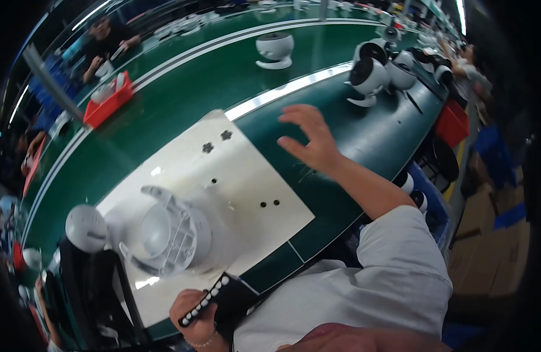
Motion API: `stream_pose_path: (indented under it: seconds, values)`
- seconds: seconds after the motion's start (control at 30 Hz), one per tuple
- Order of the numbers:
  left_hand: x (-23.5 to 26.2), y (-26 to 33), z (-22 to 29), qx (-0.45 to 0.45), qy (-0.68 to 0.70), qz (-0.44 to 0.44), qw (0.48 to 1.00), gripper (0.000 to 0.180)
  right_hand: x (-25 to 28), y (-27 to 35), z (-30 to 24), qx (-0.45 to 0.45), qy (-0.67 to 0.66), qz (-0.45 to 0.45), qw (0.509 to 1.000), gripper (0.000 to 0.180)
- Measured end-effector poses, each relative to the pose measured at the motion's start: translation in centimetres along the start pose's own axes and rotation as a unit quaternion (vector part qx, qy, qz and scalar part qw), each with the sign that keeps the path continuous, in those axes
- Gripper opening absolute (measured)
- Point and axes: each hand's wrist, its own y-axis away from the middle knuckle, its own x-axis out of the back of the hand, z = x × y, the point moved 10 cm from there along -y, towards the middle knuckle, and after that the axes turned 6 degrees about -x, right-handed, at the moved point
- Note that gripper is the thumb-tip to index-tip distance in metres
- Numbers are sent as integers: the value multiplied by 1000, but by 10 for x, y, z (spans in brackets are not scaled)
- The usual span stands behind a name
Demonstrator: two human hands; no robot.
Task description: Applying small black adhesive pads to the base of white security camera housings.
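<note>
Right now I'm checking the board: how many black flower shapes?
2: one flower shape near the far corner of the white board, another lower-left. More may be hidden.

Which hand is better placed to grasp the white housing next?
Probably the right hand: it hovers open and apparently empty. The left hand looks nearer the white housing but holds a black strip with white round pieces.

Person wears pale grey-white shirt (pixel 352 299), plain, soft folds across the front. Right sleeve (pixel 402 243) short, loose, ending near the elbow; right forearm (pixel 376 185) bare. Left wrist: thin, light-coloured bracelet (pixel 206 341), apparently beaded; fine detail blurred.
</note>
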Motion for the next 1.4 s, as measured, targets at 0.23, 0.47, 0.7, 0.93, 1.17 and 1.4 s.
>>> stream_pose_path:
  seconds: [0.23,0.47,0.7,0.93,1.17,1.4]
  values:
    - [-24,1,-3,-2,-7,-55,998,27,164,50,171,-223,235,285,902,78]
    - [-74,-21,20,-26,3,-172,985,16,169,30,296,-397,77,240,882,97]
    - [-110,-26,11,0,89,-240,967,12,42,-44,259,-295,-108,146,938,94]
    - [-130,-47,35,-26,79,-212,974,24,-56,-106,259,-271,-117,140,945,103]
    - [-148,-48,9,29,62,-272,960,20,8,-109,306,-156,110,90,977,83]
    - [-160,-32,-41,247,-38,-269,930,26,190,-29,385,-160,507,221,818,104]
